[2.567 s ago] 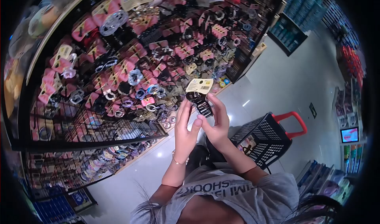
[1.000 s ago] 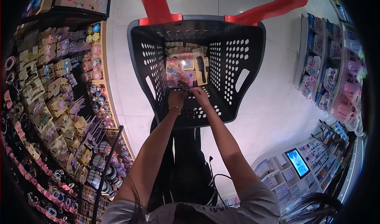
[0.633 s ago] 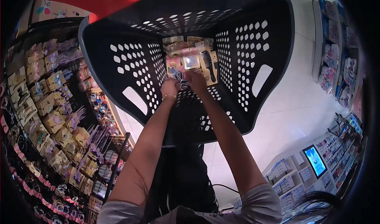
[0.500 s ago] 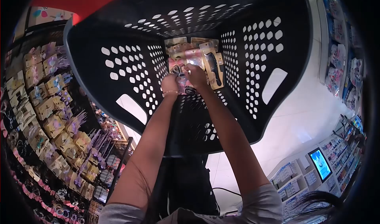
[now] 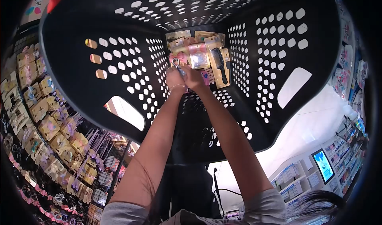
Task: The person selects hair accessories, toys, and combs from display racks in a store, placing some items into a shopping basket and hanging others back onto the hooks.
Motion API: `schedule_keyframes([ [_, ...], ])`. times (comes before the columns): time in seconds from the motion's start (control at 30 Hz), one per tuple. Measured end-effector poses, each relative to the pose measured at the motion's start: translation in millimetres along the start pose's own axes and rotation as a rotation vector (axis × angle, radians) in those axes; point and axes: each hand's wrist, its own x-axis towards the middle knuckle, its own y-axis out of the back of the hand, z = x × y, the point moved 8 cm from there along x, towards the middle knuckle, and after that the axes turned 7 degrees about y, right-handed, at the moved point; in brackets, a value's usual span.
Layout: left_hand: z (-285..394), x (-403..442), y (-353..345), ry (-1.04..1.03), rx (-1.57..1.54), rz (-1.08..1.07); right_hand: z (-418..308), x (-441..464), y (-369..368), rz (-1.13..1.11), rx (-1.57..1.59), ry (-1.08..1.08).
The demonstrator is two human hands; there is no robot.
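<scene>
Both my hands are deep inside a black perforated plastic basket [image 5: 59,38]. My left hand [image 5: 174,79] is closed, with a thin bracelet at its wrist. Beside it my right hand [image 5: 193,79] is closed too. Between their fingers they grip a small item with a round loop [image 5: 177,61]; its exact kind is unclear. Beneath and beyond lie carded accessories: a pink package with a clear window [image 5: 199,59], a card with a long black hair clip [image 5: 219,66] at the right, and a pink comb-like piece [image 5: 207,77] partly behind my right hand.
Racks of carded hair accessories [image 5: 49,121] rise at the left. White shelves [image 5: 292,181] and a lit screen [image 5: 322,166] stand at the lower right, with more hanging packages [image 5: 340,60] above. A red part [image 5: 51,2] shows at the upper left.
The basket appears larger and closer in view. My hands have drawn closer together around the looped item, and more of the packages to their right shows.
</scene>
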Motion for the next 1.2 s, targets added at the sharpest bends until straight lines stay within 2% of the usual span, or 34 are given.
schedule_keyframes([
  [0.03, 8, -7, 12, -0.163, 0.079, 0.275, 1, -5, 6, 0.069, 0.041, 0.022],
  [0.07, 4, -11, 6, -0.158, 0.072, 0.279, 0, -9, 13, 0.136, 0.082, 0.046],
  [0.1, 1, -12, 0, -0.046, -0.006, 0.021, -11, -11, 24, 0.136, 0.073, 0.054],
  [0.13, 0, -21, -4, 0.065, -0.087, -0.239, -12, -20, 31, 0.065, 0.084, -0.113],
  [0.17, 6, -35, 2, 0.077, -0.186, -0.447, -17, -32, 39, -0.005, 0.091, -0.278],
  [0.2, 1, -46, 0, 0.134, -0.316, -0.46, -28, -43, 48, 0.053, 0.148, -0.322],
  [0.23, -23, -55, -60, -0.074, -0.331, -0.19, -33, -58, 49, 0.11, 0.206, -0.362],
  [0.27, -1, -75, -3, -0.07, -0.247, -0.257, -35, -71, 45, 0.163, 0.253, -0.294],
  [0.3, 15, -97, 35, -0.231, -0.165, -0.121, -55, -87, 42, 0.182, 0.005, 0.001],
  [0.37, 12, -127, 56, -0.053, -0.255, -0.313, -94, -118, 73, 0.061, 0.565, -0.633],
  [0.43, 34, -151, 116, -0.242, -0.354, -0.409, -158, -139, 103, 0.236, 0.977, -0.565],
  [0.47, 32, -163, 157, -0.115, -0.646, -0.352, -193, -142, 130, 0.242, 0.956, -0.464],
  [0.5, 28, -180, 198, 0.007, -0.938, -0.295, -225, -149, 147, 0.233, 0.95, -0.464],
  [0.53, 27, -195, 241, -0.002, -0.956, -0.249, -271, -153, 173, 0.179, 0.883, -0.41],
  [0.6, 12, -213, 300, 0.224, -1.448, -0.317, -315, -154, 183, 0.147, 0.866, -0.303],
  [0.67, -11, -230, 324, 0.322, -1.496, -0.361, -379, -162, 194, 0.007, 0.85, -0.297],
  [0.73, -28, -235, 367, 0.3, -1.818, -0.185, -442, -163, 205, -0.052, 0.787, -0.15],
  [0.8, -42, -256, 464, 0.267, -1.896, -0.047, -511, -162, 219, -0.159, 0.76, -0.001],
  [0.9, -75, -288, 542, 0.14, -1.849, 0.213, -596, -176, 219, -0.321, 0.714, 0.3],
  [0.93, -88, -300, 562, 0.162, -1.872, 0.291, -621, -185, 218, -0.381, 0.696, 0.386],
  [1.03, -128, -354, 634, 0.028, -1.751, 0.725, -707, -225, 220, -0.553, 0.66, 0.564],
  [1.2, -196, -456, 684, 0.099, -1.539, 1.069, -796, -311, 191, -0.848, 0.707, 0.768],
])
